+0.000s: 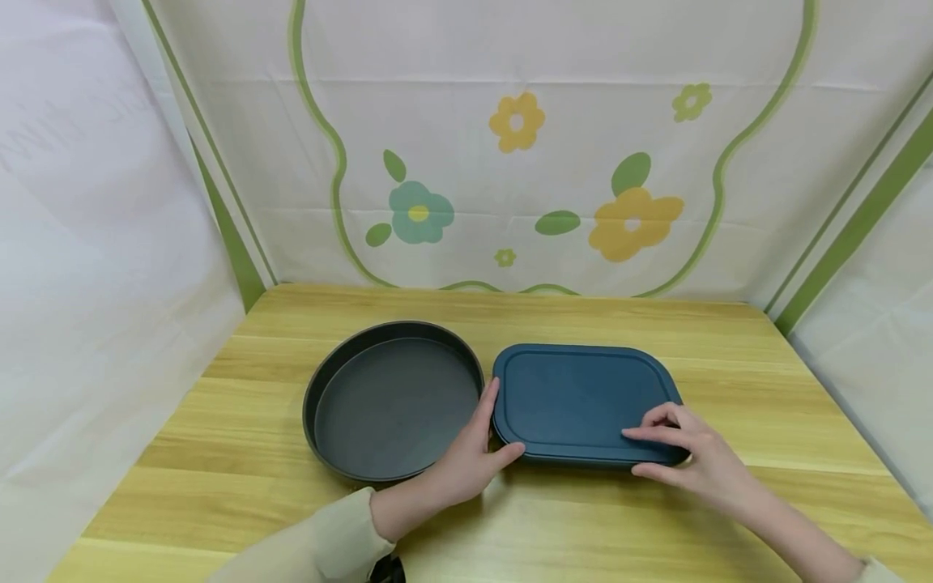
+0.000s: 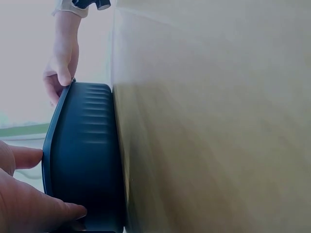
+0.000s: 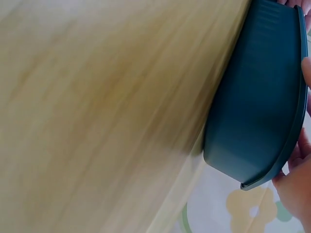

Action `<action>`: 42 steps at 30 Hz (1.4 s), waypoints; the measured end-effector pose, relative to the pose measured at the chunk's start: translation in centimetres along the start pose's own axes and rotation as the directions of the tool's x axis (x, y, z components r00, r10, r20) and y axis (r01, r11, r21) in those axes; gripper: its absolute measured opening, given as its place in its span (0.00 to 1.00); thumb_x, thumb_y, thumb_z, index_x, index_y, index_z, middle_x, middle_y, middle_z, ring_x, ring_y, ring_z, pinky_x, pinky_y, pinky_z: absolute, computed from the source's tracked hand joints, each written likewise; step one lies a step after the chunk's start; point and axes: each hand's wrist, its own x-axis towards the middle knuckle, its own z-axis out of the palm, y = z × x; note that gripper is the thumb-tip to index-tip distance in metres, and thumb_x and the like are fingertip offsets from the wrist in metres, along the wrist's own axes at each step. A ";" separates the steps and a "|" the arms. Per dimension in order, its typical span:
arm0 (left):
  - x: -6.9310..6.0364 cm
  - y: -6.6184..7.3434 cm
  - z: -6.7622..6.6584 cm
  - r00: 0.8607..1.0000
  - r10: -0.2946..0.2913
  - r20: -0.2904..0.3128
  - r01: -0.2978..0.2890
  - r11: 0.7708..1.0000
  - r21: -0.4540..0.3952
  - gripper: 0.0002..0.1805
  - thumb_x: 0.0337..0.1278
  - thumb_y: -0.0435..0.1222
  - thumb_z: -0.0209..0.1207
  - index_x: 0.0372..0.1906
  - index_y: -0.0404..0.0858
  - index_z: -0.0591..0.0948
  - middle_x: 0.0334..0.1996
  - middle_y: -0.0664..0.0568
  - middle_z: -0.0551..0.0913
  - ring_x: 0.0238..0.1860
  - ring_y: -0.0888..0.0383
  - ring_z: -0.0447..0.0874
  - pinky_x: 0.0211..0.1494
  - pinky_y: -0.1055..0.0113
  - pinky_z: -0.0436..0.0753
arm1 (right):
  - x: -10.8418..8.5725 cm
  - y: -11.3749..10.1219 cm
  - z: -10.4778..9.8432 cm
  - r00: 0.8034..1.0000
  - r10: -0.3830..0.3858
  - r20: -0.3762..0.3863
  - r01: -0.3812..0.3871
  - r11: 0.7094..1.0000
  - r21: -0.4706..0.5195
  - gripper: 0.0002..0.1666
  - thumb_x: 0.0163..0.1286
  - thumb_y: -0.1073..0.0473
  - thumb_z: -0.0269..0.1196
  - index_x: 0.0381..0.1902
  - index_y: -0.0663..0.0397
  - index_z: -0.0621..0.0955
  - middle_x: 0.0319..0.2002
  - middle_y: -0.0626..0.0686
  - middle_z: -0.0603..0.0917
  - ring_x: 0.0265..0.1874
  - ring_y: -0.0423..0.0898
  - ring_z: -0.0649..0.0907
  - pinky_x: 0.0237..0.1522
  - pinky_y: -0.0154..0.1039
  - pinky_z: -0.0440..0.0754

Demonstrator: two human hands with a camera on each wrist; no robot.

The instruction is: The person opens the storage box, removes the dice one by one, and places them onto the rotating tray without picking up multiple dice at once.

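Observation:
A lidded rectangular food container stands on the table in the head view, its dark blue lid [image 1: 576,397] on top. My left hand [image 1: 466,465] is at the container's left end, fingers fairly straight along the edge and thumb at the front corner. In the left wrist view, that thumb touches the ribbed container wall [image 2: 87,145] and a finger meets the lid's edge. My right hand [image 1: 700,453] pinches the lid's front right corner, fingers bent over it and thumb at the front edge. The right wrist view shows the container's side [image 3: 257,92] beside the right fingers [image 3: 299,155].
Left of the container, a round dark pan [image 1: 397,405] sits close to my left hand and forearm. Both stand on a wood-grain table [image 1: 583,534]. A white cloth with printed flowers [image 1: 466,162] hangs behind the table's back edge, with white cloth on either side.

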 end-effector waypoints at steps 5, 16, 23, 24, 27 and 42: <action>0.0 0.2 -0.1 1.000 -0.006 0.003 0.006 1.000 0.015 0.46 0.69 0.39 0.57 0.78 0.41 0.38 0.77 0.44 0.33 0.75 0.49 0.35 0.69 0.48 0.56 | 0.0 -0.1 0.1 1.000 0.012 0.024 -0.012 1.000 0.019 0.32 0.38 0.66 0.80 0.46 0.46 0.88 0.41 0.39 0.75 0.40 0.35 0.72 0.42 0.28 0.68; 0.1 0.0 -0.1 1.000 -0.008 0.009 0.008 1.000 -0.011 0.45 0.69 0.38 0.57 0.78 0.38 0.41 0.77 0.42 0.32 0.75 0.48 0.37 0.68 0.49 0.59 | 0.0 0.0 0.5 1.000 0.012 0.014 -0.013 0.996 0.085 0.30 0.38 0.72 0.78 0.42 0.46 0.89 0.38 0.40 0.76 0.38 0.35 0.72 0.39 0.28 0.69; 0.2 0.0 0.0 1.000 -0.012 0.012 0.012 0.999 -0.036 0.44 0.69 0.37 0.57 0.78 0.38 0.41 0.77 0.42 0.32 0.75 0.46 0.39 0.67 0.49 0.60 | 0.1 0.4 0.9 0.995 -0.081 -0.049 0.087 0.988 0.128 0.27 0.39 0.71 0.78 0.42 0.51 0.89 0.35 0.44 0.78 0.35 0.36 0.73 0.36 0.28 0.69; 0.2 -0.1 0.0 1.000 -0.008 0.013 0.008 0.999 -0.042 0.44 0.69 0.36 0.57 0.78 0.37 0.41 0.77 0.42 0.32 0.75 0.46 0.39 0.67 0.48 0.61 | 0.1 0.4 0.9 0.995 -0.088 -0.054 0.095 0.987 0.128 0.27 0.39 0.71 0.78 0.42 0.51 0.89 0.35 0.44 0.78 0.35 0.37 0.73 0.36 0.28 0.69; 0.3 -0.1 -0.1 1.000 -0.001 0.012 0.002 0.998 -0.061 0.44 0.69 0.35 0.57 0.77 0.36 0.41 0.76 0.41 0.32 0.75 0.45 0.40 0.67 0.48 0.60 | 0.1 0.3 0.8 0.997 -0.069 -0.037 0.074 0.989 0.131 0.28 0.39 0.71 0.78 0.42 0.50 0.89 0.36 0.44 0.78 0.35 0.37 0.73 0.36 0.28 0.70; 0.3 0.0 -0.1 1.000 -0.009 0.022 0.011 0.996 -0.088 0.44 0.69 0.34 0.56 0.77 0.37 0.40 0.76 0.41 0.31 0.75 0.45 0.38 0.68 0.48 0.59 | 0.2 0.2 0.5 0.999 -0.035 -0.014 0.036 0.991 0.126 0.30 0.35 0.76 0.78 0.40 0.50 0.89 0.37 0.43 0.78 0.35 0.37 0.74 0.35 0.28 0.71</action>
